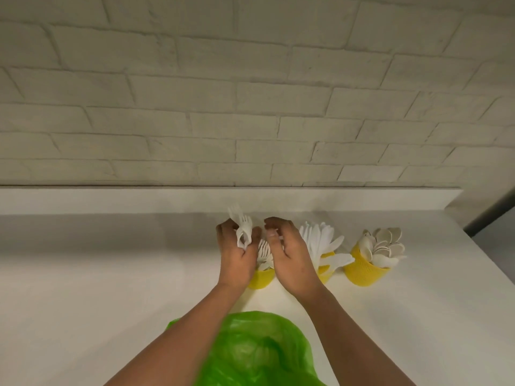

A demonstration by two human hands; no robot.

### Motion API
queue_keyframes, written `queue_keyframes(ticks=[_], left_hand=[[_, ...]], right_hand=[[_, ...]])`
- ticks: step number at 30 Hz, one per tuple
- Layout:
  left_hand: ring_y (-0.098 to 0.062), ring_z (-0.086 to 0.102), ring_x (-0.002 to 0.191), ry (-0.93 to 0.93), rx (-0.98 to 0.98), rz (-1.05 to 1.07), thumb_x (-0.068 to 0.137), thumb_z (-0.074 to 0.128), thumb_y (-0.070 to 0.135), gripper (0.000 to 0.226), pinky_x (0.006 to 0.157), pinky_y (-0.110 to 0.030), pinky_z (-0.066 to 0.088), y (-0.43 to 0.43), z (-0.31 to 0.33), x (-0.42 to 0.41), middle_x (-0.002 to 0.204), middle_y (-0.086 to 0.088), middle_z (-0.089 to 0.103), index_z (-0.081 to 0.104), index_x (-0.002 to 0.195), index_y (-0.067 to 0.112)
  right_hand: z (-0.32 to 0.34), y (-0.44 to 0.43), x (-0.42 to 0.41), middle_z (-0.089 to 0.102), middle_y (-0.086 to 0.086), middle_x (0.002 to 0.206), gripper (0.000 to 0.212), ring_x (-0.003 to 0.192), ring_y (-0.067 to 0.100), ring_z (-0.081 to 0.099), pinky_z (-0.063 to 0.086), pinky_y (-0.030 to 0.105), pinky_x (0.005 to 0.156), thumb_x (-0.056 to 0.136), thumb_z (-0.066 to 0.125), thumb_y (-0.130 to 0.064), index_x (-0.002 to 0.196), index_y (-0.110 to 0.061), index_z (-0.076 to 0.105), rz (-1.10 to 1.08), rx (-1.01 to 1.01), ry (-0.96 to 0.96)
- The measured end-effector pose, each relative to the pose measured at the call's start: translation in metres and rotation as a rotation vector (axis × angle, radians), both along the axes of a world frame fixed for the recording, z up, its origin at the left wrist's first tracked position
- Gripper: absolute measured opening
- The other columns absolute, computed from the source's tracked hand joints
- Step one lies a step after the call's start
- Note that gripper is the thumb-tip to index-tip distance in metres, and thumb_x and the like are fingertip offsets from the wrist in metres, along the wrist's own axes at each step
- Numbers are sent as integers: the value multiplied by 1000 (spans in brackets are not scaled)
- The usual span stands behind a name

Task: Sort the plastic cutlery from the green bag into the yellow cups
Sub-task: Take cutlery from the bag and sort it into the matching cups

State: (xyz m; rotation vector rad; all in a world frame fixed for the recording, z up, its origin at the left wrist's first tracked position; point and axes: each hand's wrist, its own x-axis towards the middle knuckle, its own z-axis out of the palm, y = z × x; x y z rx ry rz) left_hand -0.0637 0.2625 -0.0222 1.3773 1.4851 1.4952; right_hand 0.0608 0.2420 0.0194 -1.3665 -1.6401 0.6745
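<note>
Three yellow cups stand in a row on the white counter. Both hands hover over the left cup [261, 278], which holds white forks [263, 253]. My left hand [237, 254] grips a small bunch of white plastic forks [243, 229], tines up. Beside it, my right hand [287, 254] has its fingers curled above the same cup; whether it holds anything is hidden. White knives [320, 240] fill the middle cup [324, 271], and white spoons [386, 245] sit in the right cup [365, 271]. A crumpled green bag [259, 349] lies near me, between my forearms.
The white counter [111, 274] ends at a raised white ledge [139, 199] below a pale brick wall. Its right edge [485, 254] runs diagonally toward me.
</note>
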Motion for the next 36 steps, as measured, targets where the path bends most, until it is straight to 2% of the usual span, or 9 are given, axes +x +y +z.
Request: queue_keyframes(ticks=[3,7,9,17,20,23,26,29,36], left_hand=[[-23,57,117,-66,-53,-32,87,63,51,53,102,-47,50,-3,-9,0,123,-2,51,46,129,23],[-27,65,108,-92,-96,-93,86,65,36,42,90,-55,55,-5,-12,0,116,-10,60,50,124,26],[-17,69,102,-103,-88,-104,85,68,33,46,83,-44,60,-4,-9,2,111,-13,64,51,124,13],[-9,65,108,-131,-72,-209,80,74,11,50,83,-15,51,-11,-2,-6,116,0,64,53,123,22],[-2,64,107,-125,-127,-311,71,70,36,56,92,-25,53,-15,-4,-19,115,6,66,52,124,31],[-10,62,116,-129,-191,-401,74,75,38,68,101,-39,54,-17,-10,-35,123,19,64,47,136,35],[15,53,120,12,-232,-516,70,94,23,106,95,-9,46,-22,-9,-39,132,36,50,24,147,41],[23,51,118,121,-226,-533,60,101,20,128,89,-1,41,-22,-13,-36,135,37,46,14,154,35],[-1,66,104,197,-173,-384,67,94,25,69,80,-13,49,-24,-23,-31,113,17,68,56,125,30]], right_hand=[[20,0,-2,58,-9,129,43,126,10,53,46,39,106,99,47,-43,139,-28,52,15,66,15],[49,4,-11,51,-11,136,62,129,8,49,43,30,107,89,62,-49,148,-46,39,214,13,-165],[50,10,-17,53,-12,134,68,127,9,51,44,34,108,84,67,-50,146,-52,39,284,-9,-287],[40,20,-21,61,-6,97,18,88,8,60,52,29,80,88,68,-13,102,-20,59,256,121,-171],[36,22,-22,61,-6,94,10,85,6,58,45,17,76,93,63,-11,100,-16,57,228,136,-176],[29,26,-22,64,-1,103,12,92,12,60,49,25,81,98,56,-11,109,-13,58,192,154,-227],[23,29,-26,66,4,110,22,98,21,58,49,34,85,101,48,-13,117,-11,63,177,201,-384],[19,25,-24,66,5,103,31,90,25,56,50,41,79,100,41,-20,111,-12,69,193,306,-575],[14,1,-8,42,3,155,53,140,27,40,41,47,105,103,26,-43,151,-27,41,224,171,-917]])
